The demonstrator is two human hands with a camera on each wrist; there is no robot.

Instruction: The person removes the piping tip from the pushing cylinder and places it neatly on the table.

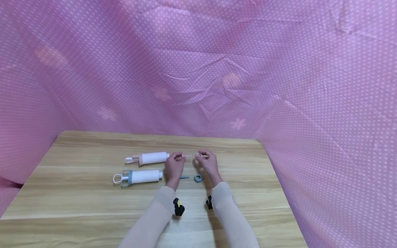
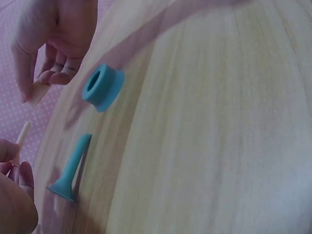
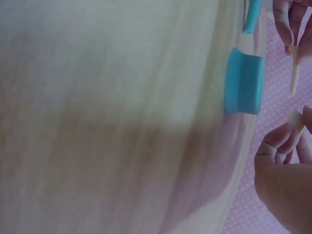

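Observation:
My left hand (image 1: 174, 167) pinches a slim cream nozzle (image 3: 294, 78) by its wider end, with the narrow tip pointing toward the other hand. Opposite it, my right hand (image 1: 209, 163) grips a small cream ring-shaped cap (image 3: 295, 119) between thumb and fingers, which partly hide it. A short gap separates nozzle tip and cap. Below the hands, on the table, lie a teal nozzle (image 2: 72, 163) with a flared base and a teal ring cap (image 2: 111, 87) beside it.
Left of my left hand lie two white-barrelled syringes: a pink-trimmed syringe (image 1: 154, 157) farther back and a teal-trimmed syringe (image 1: 145, 176) nearer, both with handles to the left. Pink dotted cloth (image 1: 198, 86) hangs behind and around the wooden table (image 1: 77, 206).

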